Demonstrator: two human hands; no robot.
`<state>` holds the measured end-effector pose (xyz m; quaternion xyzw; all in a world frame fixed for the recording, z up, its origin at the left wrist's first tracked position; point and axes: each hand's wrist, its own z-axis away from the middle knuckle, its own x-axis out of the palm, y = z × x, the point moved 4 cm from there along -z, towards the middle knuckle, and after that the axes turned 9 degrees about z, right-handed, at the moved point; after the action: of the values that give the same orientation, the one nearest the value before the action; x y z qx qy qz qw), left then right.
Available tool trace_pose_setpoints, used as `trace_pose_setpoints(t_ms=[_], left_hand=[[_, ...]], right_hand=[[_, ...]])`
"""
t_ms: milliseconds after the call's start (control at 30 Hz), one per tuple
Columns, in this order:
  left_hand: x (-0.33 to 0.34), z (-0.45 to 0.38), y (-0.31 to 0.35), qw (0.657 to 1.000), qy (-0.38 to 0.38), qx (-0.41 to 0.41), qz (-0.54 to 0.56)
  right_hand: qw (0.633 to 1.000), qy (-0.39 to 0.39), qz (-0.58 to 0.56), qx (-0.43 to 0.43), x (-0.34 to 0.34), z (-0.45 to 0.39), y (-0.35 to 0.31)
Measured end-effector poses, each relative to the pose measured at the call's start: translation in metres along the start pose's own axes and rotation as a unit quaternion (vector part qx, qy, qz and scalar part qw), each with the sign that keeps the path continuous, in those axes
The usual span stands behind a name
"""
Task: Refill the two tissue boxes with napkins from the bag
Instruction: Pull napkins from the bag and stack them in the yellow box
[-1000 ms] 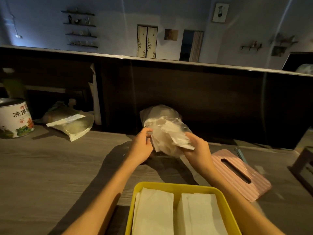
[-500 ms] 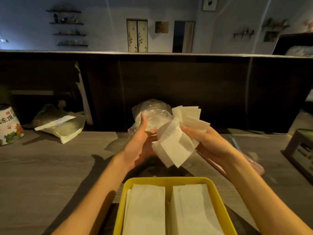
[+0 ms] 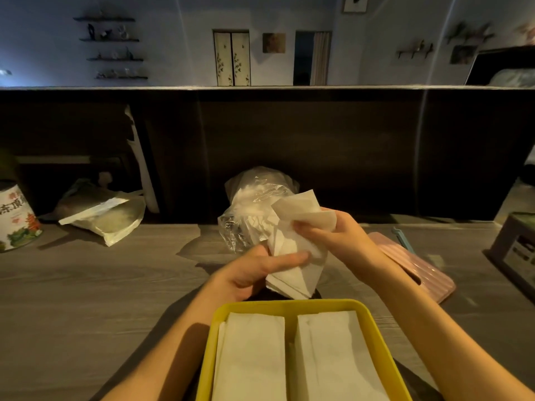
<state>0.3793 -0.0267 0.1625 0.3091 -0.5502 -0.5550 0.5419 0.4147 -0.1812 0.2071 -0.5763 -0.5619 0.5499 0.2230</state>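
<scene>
A loose bundle of white napkins [image 3: 292, 256] hangs above the table between both hands. My right hand [image 3: 338, 235] grips its upper part. My left hand [image 3: 257, 273] holds its lower left side, thumb laid across the paper. Right behind stands the clear plastic bag [image 3: 252, 209], crumpled and open. Below, at the near edge, an open yellow tissue box [image 3: 286, 306] holds two flat stacks of napkins side by side. The pink ribbed tissue box lid [image 3: 428, 276] lies on the table to the right, partly behind my right forearm.
On the wooden table, a printed tin [image 3: 16, 218] stands at far left, with a pale plastic pouch [image 3: 107, 215] beside it. A dark box [image 3: 518, 250] sits at the right edge. A dark wooden partition [image 3: 318, 146] closes off the back.
The napkin bundle has come out of the bag and moved down and toward me. My left hand has shifted from the bag to the bundle's lower side.
</scene>
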Motion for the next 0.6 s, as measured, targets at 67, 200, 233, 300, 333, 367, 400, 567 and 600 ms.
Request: trace_pose_setpoints(t_ms=[67, 200, 233, 300, 333, 367, 400, 567, 600], left_hand=[[-0.001, -0.003, -0.005, 0.999, 0.002, -0.023, 0.022], [-0.003, -0.003, -0.004, 0.997, -0.007, -0.025, 0.076], [0.0, -0.002, -0.001, 0.996, -0.021, -0.022, 0.084], [0.002, -0.001, 0.001, 0.992, -0.034, -0.013, 0.122], [0.003, 0.0, 0.003, 0.99, -0.026, -0.011, 0.141], [0.003, 0.001, 0.005, 0.988, -0.014, -0.006, 0.156], [0.003, 0.002, 0.006, 0.985, -0.005, 0.0, 0.17], [-0.005, -0.001, 0.01, 0.968, 0.045, 0.032, 0.244], [-0.006, -0.003, 0.01, 0.965, 0.049, 0.035, 0.255]], right_hand=[[0.999, 0.034, 0.009, 0.002, -0.001, 0.001, 0.0], [0.993, 0.116, -0.013, 0.019, -0.009, 0.0, 0.005], [0.99, 0.135, -0.025, 0.03, -0.012, -0.001, 0.008], [0.984, 0.165, -0.038, 0.048, -0.019, -0.003, 0.01], [0.983, 0.169, -0.043, 0.05, -0.021, -0.003, 0.01], [0.983, 0.169, -0.049, 0.048, -0.023, -0.003, 0.01], [0.984, 0.166, -0.051, 0.043, -0.024, -0.003, 0.009], [0.999, 0.048, 0.012, 0.015, -0.02, -0.001, 0.002], [0.999, 0.022, 0.032, 0.02, -0.018, 0.0, 0.002]])
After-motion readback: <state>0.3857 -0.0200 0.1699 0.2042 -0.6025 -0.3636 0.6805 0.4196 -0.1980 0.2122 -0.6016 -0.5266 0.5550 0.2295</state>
